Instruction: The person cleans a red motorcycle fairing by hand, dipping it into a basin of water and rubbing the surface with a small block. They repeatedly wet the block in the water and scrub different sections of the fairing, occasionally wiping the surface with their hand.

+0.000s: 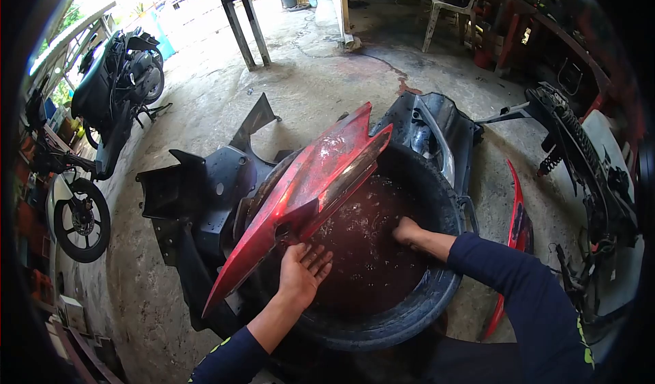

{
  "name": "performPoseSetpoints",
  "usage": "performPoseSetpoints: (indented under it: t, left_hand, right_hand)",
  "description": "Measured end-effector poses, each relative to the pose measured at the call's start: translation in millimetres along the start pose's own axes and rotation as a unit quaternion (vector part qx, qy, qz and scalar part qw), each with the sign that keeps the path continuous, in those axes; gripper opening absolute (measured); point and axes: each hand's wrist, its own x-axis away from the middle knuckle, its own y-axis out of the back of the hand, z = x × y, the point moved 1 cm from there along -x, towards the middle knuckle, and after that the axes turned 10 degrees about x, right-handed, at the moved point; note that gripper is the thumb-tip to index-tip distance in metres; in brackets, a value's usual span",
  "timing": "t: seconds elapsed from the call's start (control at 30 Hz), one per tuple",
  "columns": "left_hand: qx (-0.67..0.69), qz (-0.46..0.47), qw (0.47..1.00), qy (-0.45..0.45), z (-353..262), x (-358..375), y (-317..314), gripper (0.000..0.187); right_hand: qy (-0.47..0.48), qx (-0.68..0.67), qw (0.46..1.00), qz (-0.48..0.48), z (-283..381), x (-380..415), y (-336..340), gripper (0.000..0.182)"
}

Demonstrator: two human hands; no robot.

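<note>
A red motorcycle fairing panel (300, 179), wet and scuffed, slants over the left side of a large black tub (437, 288). My left hand (305, 269) is at the panel's lower edge, palm up, holding it at a dark tab near the thumb; the other fingers are loosely bent and slightly apart. Dark reddish-brown water (361, 241) with some suds fills much of the tub. My right hand (408, 232) reaches into it near the right wall. The water hides those fingers and anything they hold.
Black plastic motorcycle parts (218, 179) lie left of the tub, and a dark panel (447, 121) stands behind it. A narrow red trim piece (513, 207) lies at right near a partly stripped motorcycle (573, 152). Another motorcycle (112, 91), a post (242, 19) and a chair (450, 12) stand farther off.
</note>
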Motion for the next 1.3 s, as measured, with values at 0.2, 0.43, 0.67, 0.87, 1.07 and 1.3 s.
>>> performPoseSetpoints:
  t: [0.2,0.43,0.67,0.87,1.07,1.3]
  left_hand:
    - [-0.1,0.012,0.994,0.046,15,2,-7,0.035]
    - [-0.188,0.097,0.977,0.017,26,-8,-37,0.037]
    - [-0.027,0.093,0.994,0.049,24,-58,-28,0.024]
    - [-0.042,0.066,0.996,0.049,24,-60,-28,0.025]
    - [-0.083,0.069,0.992,0.062,31,-62,-42,0.029]
    - [-0.173,0.086,0.98,0.047,47,-73,-49,0.039]
  right_hand:
    - [0.0,-0.01,1.0,0.016,-25,-42,-10,0.032]
    - [0.242,-0.356,0.894,0.127,84,75,74,0.026]
    - [0.345,-0.218,0.91,-0.078,97,70,86,0.033]
    - [0.127,-0.282,0.951,0.025,33,31,52,0.04]
    - [-0.057,-0.093,0.992,-0.067,0,3,26,0.03]
    - [0.134,-0.487,0.861,0.064,57,15,79,0.032]
